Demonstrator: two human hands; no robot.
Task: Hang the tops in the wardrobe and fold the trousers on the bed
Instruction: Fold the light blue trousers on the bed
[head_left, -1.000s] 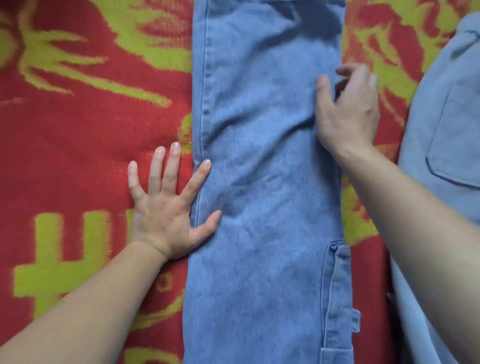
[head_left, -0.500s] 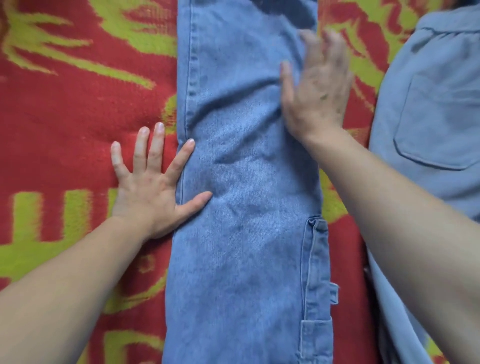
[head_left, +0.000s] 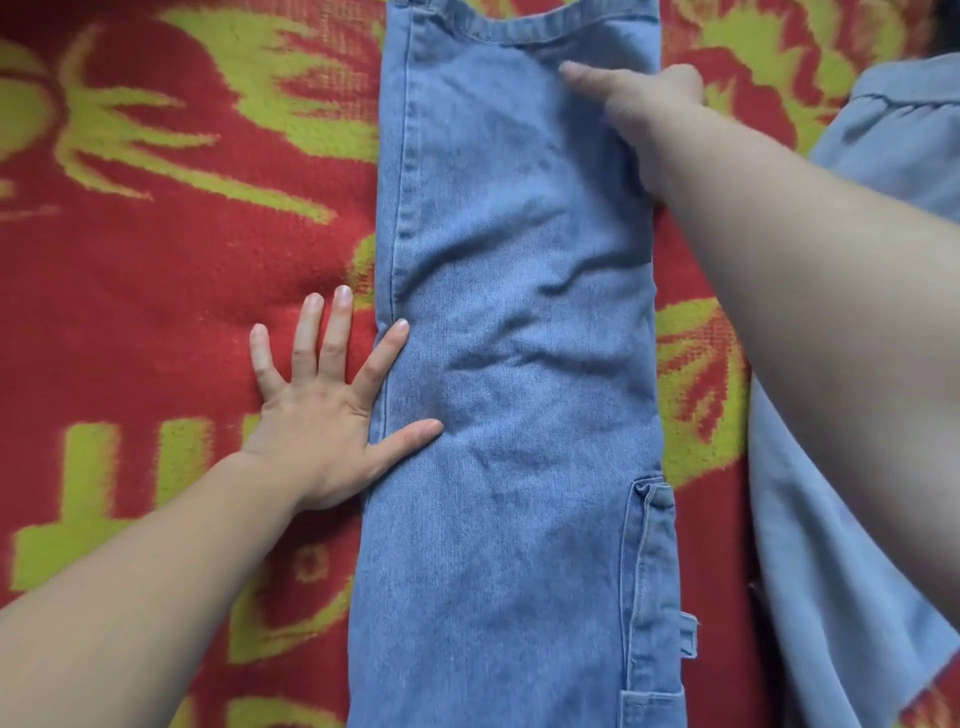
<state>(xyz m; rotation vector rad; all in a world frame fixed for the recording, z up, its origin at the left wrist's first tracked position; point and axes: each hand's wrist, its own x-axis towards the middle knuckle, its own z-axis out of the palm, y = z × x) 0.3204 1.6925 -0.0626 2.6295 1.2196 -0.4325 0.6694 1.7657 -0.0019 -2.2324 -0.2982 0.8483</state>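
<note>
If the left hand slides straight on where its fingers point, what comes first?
Probably nothing new. The left hand lies flat on blanket and jeans, fingers pointing away along the seam; ahead is only blanket as far as the picture shows.

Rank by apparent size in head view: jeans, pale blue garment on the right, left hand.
1. jeans
2. pale blue garment, partly hidden by the right arm and cropped
3. left hand

right grip (head_left: 644, 98) | we slid it farther up the right edge of the jeans (head_left: 519, 374), near the hem (head_left: 519, 34) | thumb stretched across denim
</note>
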